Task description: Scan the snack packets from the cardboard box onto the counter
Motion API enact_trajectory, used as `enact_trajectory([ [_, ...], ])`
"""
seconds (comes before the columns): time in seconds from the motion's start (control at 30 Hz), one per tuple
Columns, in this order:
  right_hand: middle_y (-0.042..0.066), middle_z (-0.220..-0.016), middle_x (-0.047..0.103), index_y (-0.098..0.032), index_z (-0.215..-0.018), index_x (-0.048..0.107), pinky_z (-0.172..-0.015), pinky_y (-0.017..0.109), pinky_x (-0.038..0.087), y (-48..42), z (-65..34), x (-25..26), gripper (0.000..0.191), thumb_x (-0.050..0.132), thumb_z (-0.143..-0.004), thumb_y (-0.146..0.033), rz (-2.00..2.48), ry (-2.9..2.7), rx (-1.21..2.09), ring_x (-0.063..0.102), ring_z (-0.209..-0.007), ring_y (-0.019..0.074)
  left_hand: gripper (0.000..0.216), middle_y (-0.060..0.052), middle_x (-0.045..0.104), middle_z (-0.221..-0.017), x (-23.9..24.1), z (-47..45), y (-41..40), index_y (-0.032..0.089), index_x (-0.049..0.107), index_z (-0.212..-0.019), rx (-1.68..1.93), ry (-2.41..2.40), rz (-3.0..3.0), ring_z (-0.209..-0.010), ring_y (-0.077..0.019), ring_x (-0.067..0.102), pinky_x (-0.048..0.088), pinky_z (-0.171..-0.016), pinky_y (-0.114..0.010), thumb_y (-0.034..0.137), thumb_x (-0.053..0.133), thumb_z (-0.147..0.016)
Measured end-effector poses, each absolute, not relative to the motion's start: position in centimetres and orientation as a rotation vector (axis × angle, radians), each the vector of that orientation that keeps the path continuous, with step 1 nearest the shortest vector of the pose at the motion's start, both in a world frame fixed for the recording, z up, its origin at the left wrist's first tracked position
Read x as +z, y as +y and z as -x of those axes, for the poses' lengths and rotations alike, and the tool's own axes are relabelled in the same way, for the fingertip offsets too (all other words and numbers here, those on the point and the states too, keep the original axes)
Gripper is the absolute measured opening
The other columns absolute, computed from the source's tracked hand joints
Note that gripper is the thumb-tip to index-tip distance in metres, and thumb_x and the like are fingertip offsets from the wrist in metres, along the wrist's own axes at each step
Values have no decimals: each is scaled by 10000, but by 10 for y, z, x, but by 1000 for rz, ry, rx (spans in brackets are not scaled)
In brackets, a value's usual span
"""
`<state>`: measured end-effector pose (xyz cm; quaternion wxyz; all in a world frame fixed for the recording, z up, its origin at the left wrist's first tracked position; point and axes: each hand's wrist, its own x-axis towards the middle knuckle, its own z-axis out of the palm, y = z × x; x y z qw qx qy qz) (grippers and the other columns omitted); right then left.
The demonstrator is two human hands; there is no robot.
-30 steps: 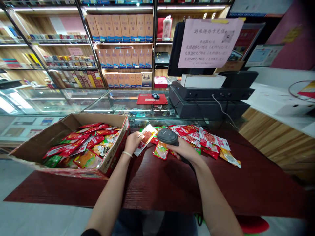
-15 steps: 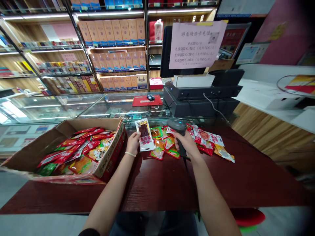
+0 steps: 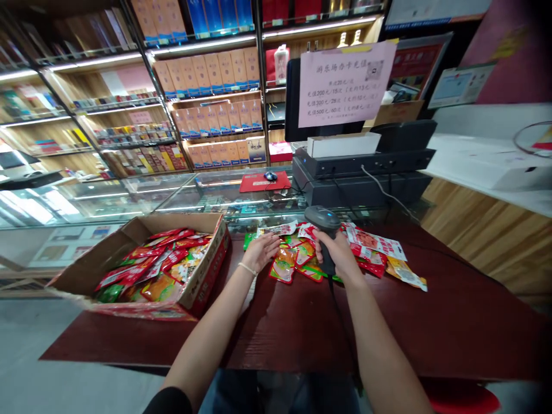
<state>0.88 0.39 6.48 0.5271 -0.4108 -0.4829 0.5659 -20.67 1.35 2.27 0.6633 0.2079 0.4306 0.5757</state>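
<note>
My right hand (image 3: 337,253) is wrapped round the handle of a black barcode scanner (image 3: 323,217), whose cable hangs down behind my forearm. Palm partly up and fingers stretched out, my left hand (image 3: 260,252) holds nothing. Just beyond its fingertips a white snack packet (image 3: 278,229) lies at the back of a pile of snack packets. Several orange and green packets (image 3: 283,264) lie between my two hands. Right of the scanner are red and white packets (image 3: 375,242) and a yellow one (image 3: 406,272).
An open cardboard box (image 3: 207,277) with many snack packets stands on the left of the dark red table (image 3: 293,328). At the back are a monitor bearing a paper sign (image 3: 345,86), a black cash drawer (image 3: 366,187), a mouse (image 3: 270,176) on a red mat and a glass counter.
My left hand has let go of the white packet, which now lies on the pile, and its fingers have opened. The right hand still grips the scanner. The view has shifted slightly.
</note>
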Motion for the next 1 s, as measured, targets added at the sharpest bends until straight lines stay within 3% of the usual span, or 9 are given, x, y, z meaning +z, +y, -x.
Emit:
enact_trajectory([
  [0.23, -44, -474, 521, -194, -650, 532, -313, 211, 385, -4, 28, 77, 338, 736, -726, -453, 910, -1238, 1471, 459, -329, 92, 246, -101, 697, -986, 102, 255, -43, 145, 656, -1017, 1475, 919, -956, -822, -173, 681, 534, -789, -310, 206, 707, -785],
  [0.4, -56, -482, 531, -195, -792, 584, -312, 204, 374, -12, 70, 98, 312, 768, -702, -431, 832, -1334, 1542, 461, -330, 96, 265, -86, 698, -962, 138, 331, -63, 156, 673, -1008, 1612, 1211, -1327, -837, -197, 667, 522, -756, -301, 285, 701, -778],
  [0.6, -53, -485, 537, -189, -796, 584, -303, 205, 374, -17, 132, 110, 315, 752, -719, -445, 750, -1455, 1582, 465, -325, 97, 190, -76, 699, -922, 122, 470, -73, 178, 679, -955, 1457, 2027, -1709, -879, -218, 646, 479, -856, -342, 241, 657, -777],
  [0.73, -46, -486, 535, -183, -744, 573, -308, 206, 381, -20, 169, 111, 315, 743, -729, -449, 699, -1487, 1636, 466, -333, 95, 285, -110, 672, -946, 94, 550, -88, 157, 626, -992, 1308, 2455, -1592, -871, -234, 635, 480, -839, -355, 234, 696, -727],
  [1.0, -36, -480, 522, -186, -638, 529, -310, 216, 374, -19, 205, 103, 369, 745, -716, -474, 747, -1544, 1663, 458, -328, 95, 287, -118, 684, -914, 66, 607, -77, 169, 668, -925, 1199, 2378, -1554, -861, -262, 647, 463, -866, -355, 177, 744, -648],
])
